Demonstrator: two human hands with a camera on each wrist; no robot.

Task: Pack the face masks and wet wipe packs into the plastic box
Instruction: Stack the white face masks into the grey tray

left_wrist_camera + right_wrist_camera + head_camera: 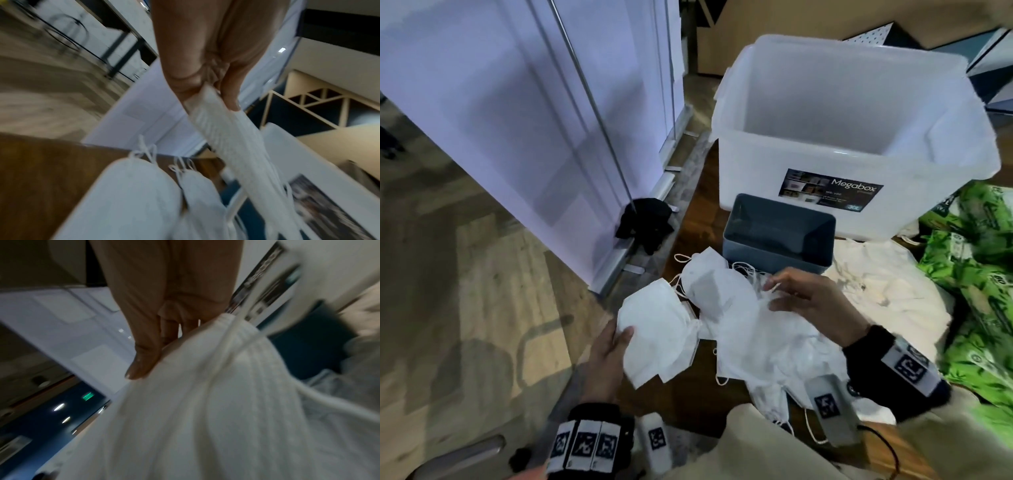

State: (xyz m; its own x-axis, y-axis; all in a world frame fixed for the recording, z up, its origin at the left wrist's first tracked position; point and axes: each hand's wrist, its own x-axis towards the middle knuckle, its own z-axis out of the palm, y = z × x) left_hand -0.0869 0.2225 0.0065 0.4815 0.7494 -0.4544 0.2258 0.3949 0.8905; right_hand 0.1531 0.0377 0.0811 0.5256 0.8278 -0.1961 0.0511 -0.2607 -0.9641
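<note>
Several white face masks (750, 329) lie in a loose pile on the brown table in front of me. My left hand (624, 337) pinches a flat stack of masks (654, 339) at the pile's left; the left wrist view shows that stack (230, 139) edge-on between thumb and fingers (230, 100). My right hand (774, 294) is on the pile's far side, and the right wrist view shows its thumb (141, 365) and fingers gripping masks (205, 394). The clear plastic box (791, 178), open and empty, stands behind. Green wet wipe packs (983, 274) lie at the right.
A small blue-grey bin (777, 250) stands between the masks and the clear box. A white cloth bag (883, 287) lies right of it. A white partition (500, 120) and a black cloth (647, 222) are on the floor to the left, past the table edge.
</note>
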